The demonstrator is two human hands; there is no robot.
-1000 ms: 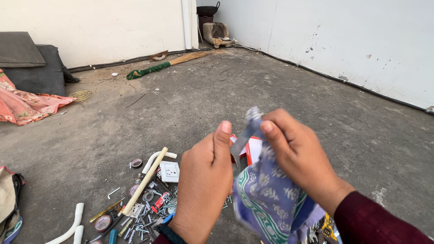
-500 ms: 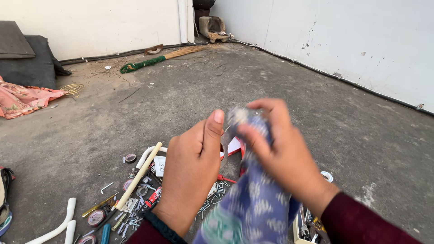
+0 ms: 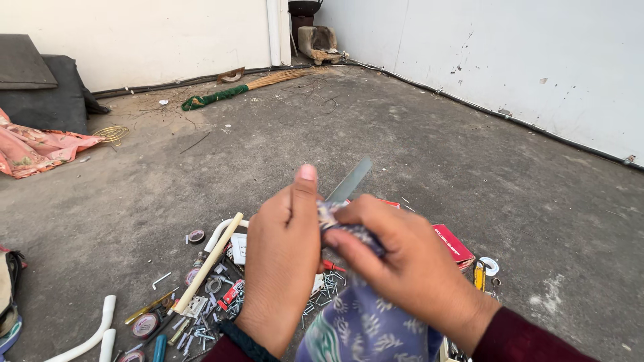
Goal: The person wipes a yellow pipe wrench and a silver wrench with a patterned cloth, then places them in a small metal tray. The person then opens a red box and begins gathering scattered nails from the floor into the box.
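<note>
My left hand (image 3: 282,261) grips the lower end of a flat metal blade (image 3: 350,179) that points up and away. My right hand (image 3: 409,268) presses a patterned blue-green cloth (image 3: 365,325) around the blade just below its bare part. The cloth hangs down toward me. Under my hands, on the concrete floor, lie several screws and nails (image 3: 322,291), a cream plastic stick (image 3: 208,263), rolls of tape (image 3: 144,325) and a red box (image 3: 453,243).
White pipe pieces (image 3: 94,332) lie at lower left. A pink cloth (image 3: 33,149) and a dark cushion (image 3: 47,90) sit at the far left. A broom (image 3: 241,89) rests by the back wall. A white wall (image 3: 523,60) runs along the right.
The cloth has slid down the blade, so the bare metal tip now sticks out above my hands. Both hands sit lower and closer together.
</note>
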